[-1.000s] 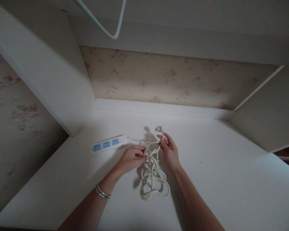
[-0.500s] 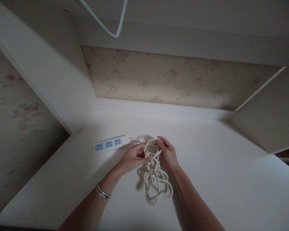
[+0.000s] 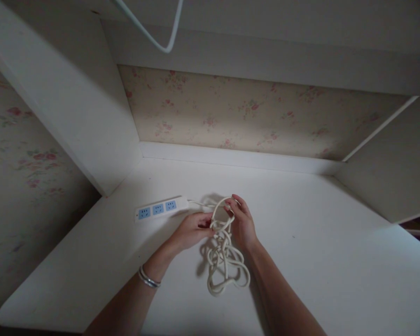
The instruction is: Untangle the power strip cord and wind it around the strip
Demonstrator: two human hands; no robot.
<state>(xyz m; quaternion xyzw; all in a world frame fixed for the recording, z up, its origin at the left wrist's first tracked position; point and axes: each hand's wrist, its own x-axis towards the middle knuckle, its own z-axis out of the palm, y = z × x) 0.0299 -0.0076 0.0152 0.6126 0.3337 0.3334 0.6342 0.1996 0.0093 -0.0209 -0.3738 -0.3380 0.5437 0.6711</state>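
A white power strip [image 3: 161, 208] with blue sockets lies on the white desk [image 3: 318, 252]. Its cream cord [image 3: 226, 266] is bunched in tangled loops in front of me. My left hand [image 3: 192, 229] pinches the cord at the top of the bundle, from the left. My right hand [image 3: 243, 223] is closed on a loop of the same cord from the right, its fingers curled round it. A silver bangle sits on my left wrist [image 3: 147, 279]. The plug end is hidden behind my right hand.
The desk sits in an alcove with white side panels and a floral-papered back wall [image 3: 252, 112]. A white shelf [image 3: 266, 56] runs overhead, and a thin white cable [image 3: 161, 44] hangs in a loop at the top.
The plug end that stuck up above my right hand a second ago has gone out of sight. Both hands have stayed on the cord bundle, and its loops have shifted slightly.
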